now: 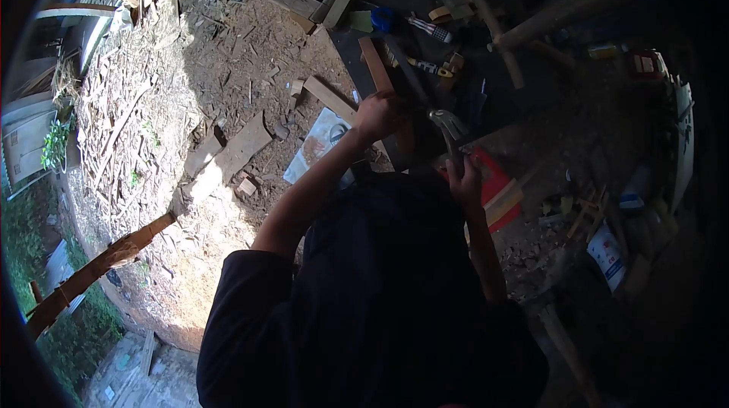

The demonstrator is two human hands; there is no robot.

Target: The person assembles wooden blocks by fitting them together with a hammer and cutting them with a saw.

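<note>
My left hand is closed around a narrow reddish-brown wooden strip, which extends past the fingers at both ends over the edge of a dark work surface. In my right hand is a claw hammer, gripped by its handle with the metal head pointing up and away from me. The hammer head is a short distance to the right of the strip, apart from it. A dark straight bar lies alongside the strip on the surface.
A blue tape measure, a screwdriver and a yellow-handled tool lie on the dark surface. Something red is beside my right hand. Wood scraps litter the ground at left, near a wooden post.
</note>
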